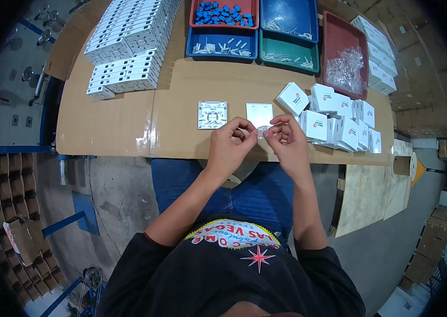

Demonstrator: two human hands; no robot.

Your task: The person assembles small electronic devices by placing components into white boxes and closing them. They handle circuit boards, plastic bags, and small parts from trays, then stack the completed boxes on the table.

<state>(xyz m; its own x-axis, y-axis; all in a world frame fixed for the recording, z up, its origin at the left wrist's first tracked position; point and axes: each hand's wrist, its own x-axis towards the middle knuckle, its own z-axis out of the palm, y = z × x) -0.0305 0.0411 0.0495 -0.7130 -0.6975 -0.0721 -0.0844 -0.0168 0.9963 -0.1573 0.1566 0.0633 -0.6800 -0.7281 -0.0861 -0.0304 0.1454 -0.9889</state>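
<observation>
My left hand [229, 143] and my right hand [286, 138] meet near the table's front edge, both pinching a small clear plastic bag [260, 131] between their fingertips. Just beyond the hands lie a white square base plate with moulded ribs [212, 114] and a plain white square cover [259, 113], side by side on the cardboard-covered table [128, 121]. What is inside the bag I cannot tell.
Several small white boxes [334, 116] cluster at the right. Stacks of white plates [128, 47] fill the far left. Blue, green and red trays [255, 26] hold small parts; a red tray [339, 37] holds clear bags [346, 68]. Cartons stand to the right.
</observation>
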